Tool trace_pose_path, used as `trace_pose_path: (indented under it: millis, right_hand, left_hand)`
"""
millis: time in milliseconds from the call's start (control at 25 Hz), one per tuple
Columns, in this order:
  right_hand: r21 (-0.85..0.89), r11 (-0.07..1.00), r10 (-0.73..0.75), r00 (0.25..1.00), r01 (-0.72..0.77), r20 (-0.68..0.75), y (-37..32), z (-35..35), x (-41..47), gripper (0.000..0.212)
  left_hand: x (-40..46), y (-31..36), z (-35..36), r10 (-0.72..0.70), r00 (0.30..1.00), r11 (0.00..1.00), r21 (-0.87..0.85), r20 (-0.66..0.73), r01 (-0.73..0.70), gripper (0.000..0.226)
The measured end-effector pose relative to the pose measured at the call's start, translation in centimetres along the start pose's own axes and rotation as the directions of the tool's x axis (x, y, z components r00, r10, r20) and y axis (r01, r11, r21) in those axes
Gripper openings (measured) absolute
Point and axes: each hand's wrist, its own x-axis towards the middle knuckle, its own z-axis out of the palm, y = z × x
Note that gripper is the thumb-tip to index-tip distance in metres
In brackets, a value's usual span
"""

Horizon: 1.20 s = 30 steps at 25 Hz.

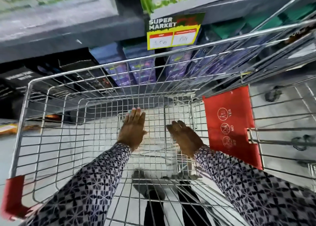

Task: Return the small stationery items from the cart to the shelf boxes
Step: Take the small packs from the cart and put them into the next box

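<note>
We reach both arms, in patterned sleeves (95, 179), down into the wire cart (102, 66). Our left hand (134, 127) lies flat, fingers spread and released, over the mesh floor near the far wall. Our right hand (185, 136), just right of it, is loosely curled; whether it grasps anything we cannot tell. No small stationery item can be made out in the basket. A red flap (230, 123) hangs at the right. Beyond the far rim, purple boxes (142, 66) stand on the shelf under a price tag (172, 32).
</note>
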Motion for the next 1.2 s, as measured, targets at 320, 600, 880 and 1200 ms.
trace_pose_path:
  millis: [320,600,880,1200]
  right_hand:
    - [0.306,0.892,0.376,0.922,-0.333,-0.091,-0.2,-0.2,1.6,0.087]
    - [0.027,0.996,0.082,0.996,-0.082,-0.019,-0.4,0.4,3.1,0.076]
    - [0.043,0.996,0.076,0.997,-0.075,-0.029,-3.1,-3.7,0.3,0.044]
    - [0.095,0.990,0.111,0.992,-0.105,-0.055,-2.2,0.3,0.0,0.064]
  left_hand:
    - [-0.8,-0.4,0.0,-0.009,1.000,1.000,0.003,-0.003,0.009,0.090]
    - [0.1,-0.5,-1.4,-0.014,0.998,0.995,-0.102,0.056,0.020,0.087]
    - [-4.7,0.5,-5.4,0.009,0.996,0.998,-0.065,0.092,-0.003,0.066]
    - [-5.3,0.1,-1.2,0.301,0.888,0.906,0.185,0.349,-0.380,0.107]
